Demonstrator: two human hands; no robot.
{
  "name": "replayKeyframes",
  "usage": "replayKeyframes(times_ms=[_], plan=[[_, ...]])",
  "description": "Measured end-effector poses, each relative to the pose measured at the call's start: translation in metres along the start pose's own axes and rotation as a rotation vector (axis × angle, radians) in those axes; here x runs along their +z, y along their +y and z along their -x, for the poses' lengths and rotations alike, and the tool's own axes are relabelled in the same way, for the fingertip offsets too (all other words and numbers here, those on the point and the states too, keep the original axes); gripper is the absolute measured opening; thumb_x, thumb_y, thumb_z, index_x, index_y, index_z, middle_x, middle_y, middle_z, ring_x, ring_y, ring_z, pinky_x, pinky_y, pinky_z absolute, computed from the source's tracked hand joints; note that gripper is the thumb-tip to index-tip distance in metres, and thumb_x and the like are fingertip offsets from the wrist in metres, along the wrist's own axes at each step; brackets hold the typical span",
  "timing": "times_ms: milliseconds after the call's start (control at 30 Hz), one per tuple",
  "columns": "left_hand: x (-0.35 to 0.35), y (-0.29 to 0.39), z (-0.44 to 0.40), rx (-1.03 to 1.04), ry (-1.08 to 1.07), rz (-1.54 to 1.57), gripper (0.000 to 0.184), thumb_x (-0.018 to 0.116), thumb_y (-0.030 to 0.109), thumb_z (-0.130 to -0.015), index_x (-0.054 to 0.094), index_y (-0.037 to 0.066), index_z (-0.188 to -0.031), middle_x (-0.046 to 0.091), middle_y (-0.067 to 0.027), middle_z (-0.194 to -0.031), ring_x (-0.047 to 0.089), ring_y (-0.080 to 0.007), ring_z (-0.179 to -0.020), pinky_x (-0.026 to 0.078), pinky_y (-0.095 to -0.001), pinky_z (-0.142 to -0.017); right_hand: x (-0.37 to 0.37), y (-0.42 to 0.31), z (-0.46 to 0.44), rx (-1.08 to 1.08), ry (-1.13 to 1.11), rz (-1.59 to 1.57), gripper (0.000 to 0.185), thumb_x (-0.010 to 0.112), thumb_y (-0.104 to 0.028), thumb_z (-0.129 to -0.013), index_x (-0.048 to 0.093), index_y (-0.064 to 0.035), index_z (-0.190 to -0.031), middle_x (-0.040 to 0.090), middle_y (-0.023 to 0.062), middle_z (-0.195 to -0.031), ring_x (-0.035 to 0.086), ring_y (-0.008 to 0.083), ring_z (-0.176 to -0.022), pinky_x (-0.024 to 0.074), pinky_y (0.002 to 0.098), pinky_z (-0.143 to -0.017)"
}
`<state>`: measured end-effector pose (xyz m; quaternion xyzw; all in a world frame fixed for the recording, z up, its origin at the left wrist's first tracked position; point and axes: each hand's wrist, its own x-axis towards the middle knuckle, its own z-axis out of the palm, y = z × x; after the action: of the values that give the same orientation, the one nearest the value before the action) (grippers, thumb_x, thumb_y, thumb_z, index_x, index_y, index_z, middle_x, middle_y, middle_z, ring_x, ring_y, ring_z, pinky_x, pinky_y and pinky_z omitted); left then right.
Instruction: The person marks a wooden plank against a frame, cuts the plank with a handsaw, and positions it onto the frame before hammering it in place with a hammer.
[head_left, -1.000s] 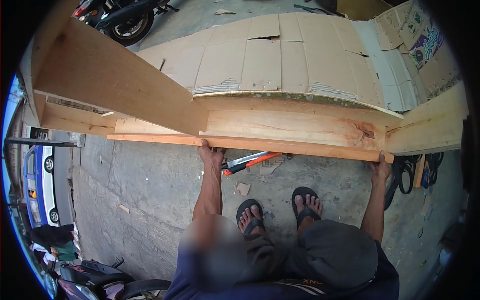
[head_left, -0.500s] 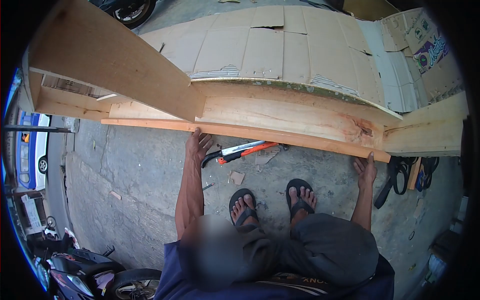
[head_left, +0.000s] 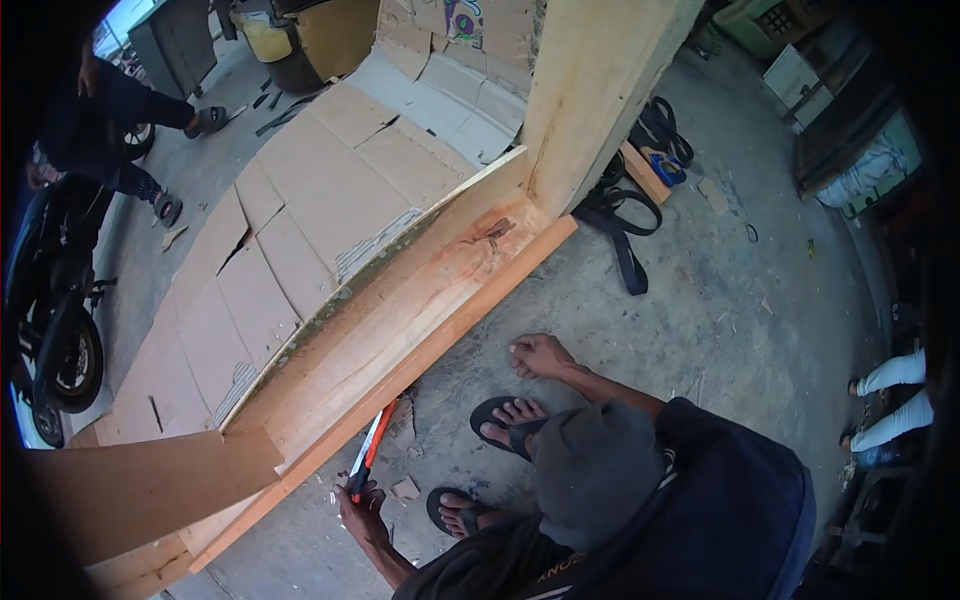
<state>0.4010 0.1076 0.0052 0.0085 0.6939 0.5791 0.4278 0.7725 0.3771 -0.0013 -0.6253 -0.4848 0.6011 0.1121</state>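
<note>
At seven o'clock, touches with the left hand (head_left: 362, 512) the black end of a slim tool (head_left: 376, 440) with a smooth orange shaft. Shows thumb and fingers around that end; cannot tell whether clamped on it or merely laid against it. Has a straight, shiny silver bar (head_left: 361, 452) right alongside the orange shaft, with the far ends of both close to the wood. At half past four, near the middle of the view, holds the right hand (head_left: 541, 356) loosely curled over rough grey concrete (head_left: 690, 330), well apart from the tool; cannot tell whether the fingertips meet.

Faces a long, shallow wooden box (head_left: 400, 325), slanting from half past seven to half past one, pale and grained inside, with a reddish stain around a dark knot near the upper end. Shows along the near side a square-edged, orange-toned strip (head_left: 450, 332). Joins a pale, thick board (head_left: 605, 95) at one o'clock and a flat brown board (head_left: 140, 490) at eight.

Beyond, at ten o'clock, shows flattened cardboard (head_left: 290, 230), creased, torn, corrugated at the edges. At two, shows looped black straps (head_left: 629, 268).
</note>
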Motion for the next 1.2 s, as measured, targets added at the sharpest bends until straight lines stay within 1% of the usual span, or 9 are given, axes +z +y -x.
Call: replayKeyframes(times_ms=[267, 400, 467, 500, 633, 800, 1033, 1100, 1200], plan=[[0.032, 0.047, 0.021, 0.257, 0.061, -0.473, 0.038, 0.053, 0.032, -0.103, 0.067, -0.003, -0.095, 0.054, -0.0037, -0.055, 0.048, -0.011, -0.045, 0.042, -0.0278, -0.051, 0.015, -0.013, -0.007, -0.383, -0.035, 0.296, 0.032, 0.06, -0.027, -0.096, 0.071, -0.0035, -0.114, 0.075, 0.0122, -0.084, 0.073, 0.0239, -0.073, 0.0574, 0.0358, -0.069], [0.033, 0.035, 0.019, 0.241, 0.121, -0.35, 0.034, 0.053, 0.027, -0.1, 0.066, -0.001, -0.086, 0.054, -0.0041, -0.054, 0.046, -0.0108, -0.046, 0.039, -0.0288, -0.051, -0.065, -0.029, 0.002, -0.584, 0.371, 0.338, 0.023, 0.065, -0.026, -0.093, 0.074, -0.0057, -0.099, 0.067, 0.0182, -0.069, 0.069, 0.0325, -0.062, 0.0528, 0.0402, -0.061], [0.019, 0.021, 0.006, 0.238, 0.139, -0.365, 0.032, 0.053, 0.026, -0.098, 0.067, -0.001, -0.087, 0.056, -0.0042, -0.057, 0.051, -0.0117, -0.052, 0.04, -0.0298, -0.053, -0.14, -0.046, -0.003, -0.597, 0.704, 0.572, 0.027, 0.064, -0.026, -0.096, 0.072, -0.0006, -0.101, 0.066, 0.0151, -0.065, 0.064, 0.0233, -0.054, 0.0476, 0.0383, -0.055], [0.022, 0.028, 0.013, 0.239, 0.13, -0.418, 0.034, 0.054, 0.028, -0.097, 0.067, -0.001, -0.089, 0.059, -0.0059, -0.061, 0.055, -0.0121, -0.057, 0.042, -0.0301, -0.055, -0.182, -0.05, -0.016, -0.568, 0.789, 0.553, 0.024, 0.063, -0.023, -0.095, 0.072, -0.0021, -0.104, 0.07, 0.0217, -0.079, 0.07, 0.0371, -0.07, 0.0524, 0.0431, -0.065], [0.027, 0.06, 0.031, 0.106, 0.121, -0.658, 0.041, 0.053, 0.037, -0.102, 0.066, -0.001, -0.105, 0.067, -0.009, -0.071, 0.062, -0.0142, -0.066, 0.05, -0.0309, -0.065, -0.421, 0.023, -0.162, -0.515, 1.05, 1.064, 0.054, 0.061, -0.02, -0.089, 0.052, 0.0004, -0.139, 0.055, 0.0309, -0.134, 0.057, 0.0479, -0.121, 0.049, 0.0536, -0.099], [0.006, 0.068, 0.04, -0.032, -0.113, -0.41, 0.059, 0.047, 0.055, -0.105, 0.064, 0.0, -0.118, 0.066, -0.0094, -0.091, 0.062, -0.0167, -0.08, 0.053, -0.032, -0.078, -0.569, 0.067, -0.247, -0.37, 0.923, 1.341, 0.087, 0.066, -0.01, -0.079, 0.024, 0.0008, -0.154, 0.042, 0.036, -0.145, 0.044, 0.0516, -0.135, 0.0404, 0.0531, -0.113], [-0.064, 0.064, 0.047, -0.243, -0.005, -0.574, 0.054, 0.05, 0.051, -0.104, 0.063, 0.001, -0.122, 0.067, -0.0096, -0.094, 0.063, -0.0163, -0.08, 0.054, -0.0316, -0.075, -0.527, 0.02, -0.218, 0.017, 0.839, 1.398, 0.07, 0.059, -0.029, -0.096, 0.029, -0.0006, -0.152, 0.053, 0.0272, -0.14, 0.055, 0.0412, -0.129, 0.0454, 0.049, -0.105], [-0.085, 0.062, 0.041, -0.276, 0.065, -0.643, 0.05, 0.053, 0.049, -0.103, 0.064, 0.003, -0.12, 0.068, -0.0085, -0.094, 0.064, -0.0154, -0.079, 0.054, -0.0308, -0.071, -0.536, 0.045, -0.215, -0.854, 0.875, 0.938, 0.07, 0.061, -0.036, -0.097, 0.037, 0.0077, -0.147, 0.058, 0.0288, -0.134, 0.057, 0.0424, -0.127, 0.0433, 0.0475, -0.105], [-0.093, 0.04, 0.027, -0.252, 0.213, -0.446, 0.043, 0.053, 0.041, -0.103, 0.062, 0.003, -0.123, 0.068, -0.0089, -0.097, 0.065, -0.0165, -0.079, 0.055, -0.0314, -0.07, -0.47, 0.047, -0.142, -0.731, 1.089, 0.569, 0.064, 0.062, -0.041, -0.096, 0.047, 0.006, -0.137, 0.065, 0.0261, -0.117, 0.064, 0.0403, -0.107, 0.0499, 0.0438, -0.087]])
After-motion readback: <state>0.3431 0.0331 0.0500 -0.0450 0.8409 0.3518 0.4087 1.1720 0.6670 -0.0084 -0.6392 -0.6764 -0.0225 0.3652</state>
